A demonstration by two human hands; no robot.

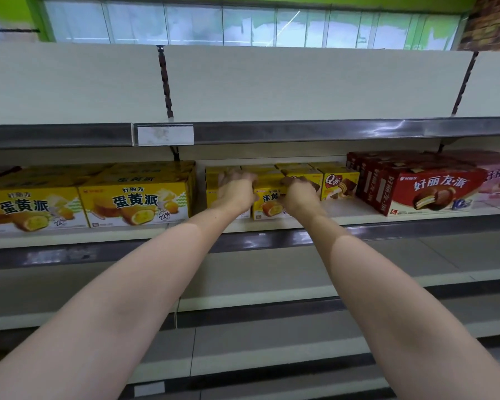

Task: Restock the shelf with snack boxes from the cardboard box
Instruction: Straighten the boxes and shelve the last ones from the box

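Both arms are reaching to the stocked shelf [272, 225], where the left hand [237, 192] and right hand [299, 194] are gripping a small yellow egg-yolk pie box [269, 204] from either side. Large yellow pie boxes [133, 203] are sitting left, Q-cake boxes [339, 186] and red chocolate pie boxes [427, 192] right.

Middle shelf [272, 225], left to right: two large egg-yolk pie boxes [133, 204] side by side at the front edge; a cluster of small snack boxes [267, 204], several rows deep; a Q-cake box [339, 186] just right of the cluster; a row of chocolate pie boxes [427, 192] angled toward the front. Left hand [236, 192] and right hand [299, 194] rest on either side of the front small box. An upper shelf [300, 129] lies above, lower shelves [272, 287] below.
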